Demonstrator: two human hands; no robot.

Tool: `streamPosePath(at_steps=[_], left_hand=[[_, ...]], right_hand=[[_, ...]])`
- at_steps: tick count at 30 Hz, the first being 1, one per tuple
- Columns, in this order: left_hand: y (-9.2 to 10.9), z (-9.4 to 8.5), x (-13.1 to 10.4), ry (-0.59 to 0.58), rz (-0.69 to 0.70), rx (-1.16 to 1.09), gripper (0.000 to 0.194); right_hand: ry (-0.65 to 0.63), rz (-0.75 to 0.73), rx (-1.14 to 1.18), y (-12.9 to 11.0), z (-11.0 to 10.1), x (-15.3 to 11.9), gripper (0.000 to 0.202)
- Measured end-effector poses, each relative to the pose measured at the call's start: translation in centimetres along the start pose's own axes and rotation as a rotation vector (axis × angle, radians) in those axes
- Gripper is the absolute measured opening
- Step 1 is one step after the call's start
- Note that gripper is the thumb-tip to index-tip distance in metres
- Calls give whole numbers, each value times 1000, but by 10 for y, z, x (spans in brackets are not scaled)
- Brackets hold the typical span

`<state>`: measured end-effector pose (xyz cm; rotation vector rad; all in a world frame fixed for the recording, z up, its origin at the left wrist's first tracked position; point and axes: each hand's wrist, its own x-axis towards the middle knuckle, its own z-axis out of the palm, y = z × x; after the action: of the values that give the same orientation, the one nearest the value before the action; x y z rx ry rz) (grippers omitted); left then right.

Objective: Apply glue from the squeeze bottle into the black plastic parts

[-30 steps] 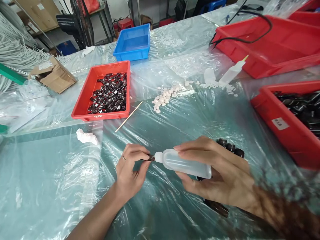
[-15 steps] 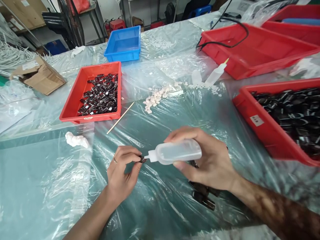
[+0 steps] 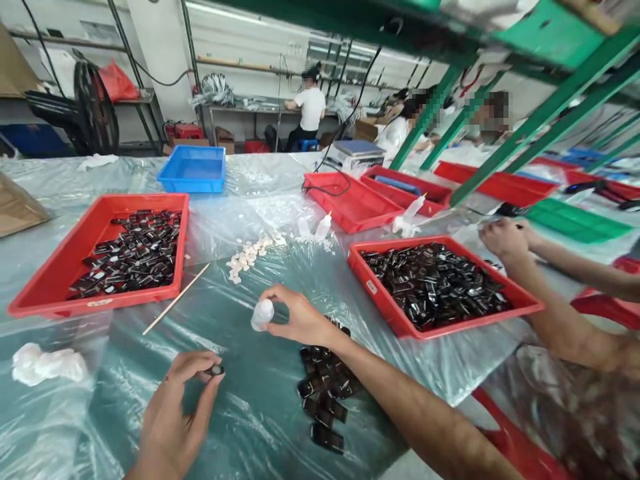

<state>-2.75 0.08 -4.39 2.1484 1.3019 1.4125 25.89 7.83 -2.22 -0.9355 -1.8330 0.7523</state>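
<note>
My left hand (image 3: 175,400) pinches a small dark glossy piece (image 3: 215,370) between thumb and fingertips, low over the table. To its upper right, my right hand (image 3: 297,317) grips a translucent white squeeze bottle (image 3: 262,315), seen end-on, so its nozzle is hidden. Bottle and piece are apart. Under and beside my right forearm lies a group of dark glossy pieces (image 3: 325,403) on the plastic-covered table (image 3: 260,413). Small pale chips (image 3: 247,259) are heaped beyond my right hand. A thin wooden stick (image 3: 176,299) lies to the left of them.
Red trays of dark pieces stand at left (image 3: 95,307) and right (image 3: 373,293). Behind are a blue tray (image 3: 193,170), a red tray (image 3: 350,200) and a white bottle (image 3: 324,227). Crumpled white tissue (image 3: 47,365) lies left. A co-worker's hands (image 3: 505,240) work at right; green beams (image 3: 525,137) slant above.
The view has tilted up and turned right. My right hand has drawn the bottle away from the dark piece and turned it. My left hand still holds the piece.
</note>
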Motion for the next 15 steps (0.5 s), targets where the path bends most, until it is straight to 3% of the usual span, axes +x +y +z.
streamPosePath(at_steps=[3, 8, 13, 15], left_hand=[[0, 2, 1, -27, -24, -22, 26], [1, 10, 5, -26, -97, -114, 32], [7, 14, 7, 30, -59, -208, 49], [10, 13, 8, 63, -23, -195, 54]], right_hand=[[-19, -127, -101, -3, -7, 3, 23], [-98, -411, -233, 0, -40, 19, 46], [4, -689, -408, 34, -54, 69, 15], [65, -778, -501, 48, -51, 89, 18]])
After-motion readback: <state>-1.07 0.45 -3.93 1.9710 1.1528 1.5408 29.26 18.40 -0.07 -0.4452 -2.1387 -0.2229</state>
